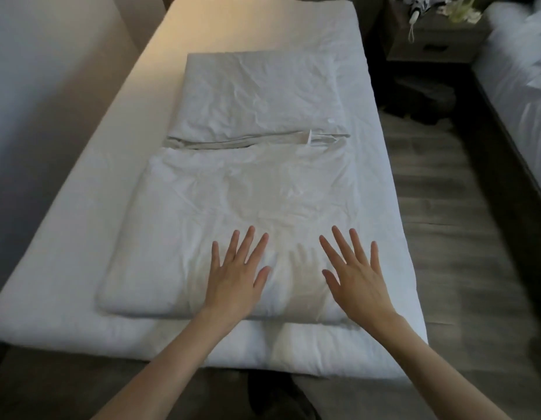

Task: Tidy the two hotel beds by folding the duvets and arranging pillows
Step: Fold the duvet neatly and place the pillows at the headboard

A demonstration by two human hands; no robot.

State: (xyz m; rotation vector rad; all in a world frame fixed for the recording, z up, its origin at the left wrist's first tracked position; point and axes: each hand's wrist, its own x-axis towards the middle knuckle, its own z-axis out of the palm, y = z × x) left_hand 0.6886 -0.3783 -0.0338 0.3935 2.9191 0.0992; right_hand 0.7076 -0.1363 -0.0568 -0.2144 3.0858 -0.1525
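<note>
Folded duvet [220, 207] lying flat on the near bed [66, 237]. Left hand [236, 280] and right hand [357, 277] are over the duvet's near edge, fingers straight and spread wide, holding nothing; contact cannot be told. The pillow [257, 95] lies just beyond the duvet, and the second bed [517, 95] well to its right.

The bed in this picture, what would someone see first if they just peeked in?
Two open hands, the left hand and the right hand, spread over the near end of a folded white duvet in the middle of the bed. Behind the duvet lies a crumpled white pillow, and a second bed peeks in at the far right.
</note>
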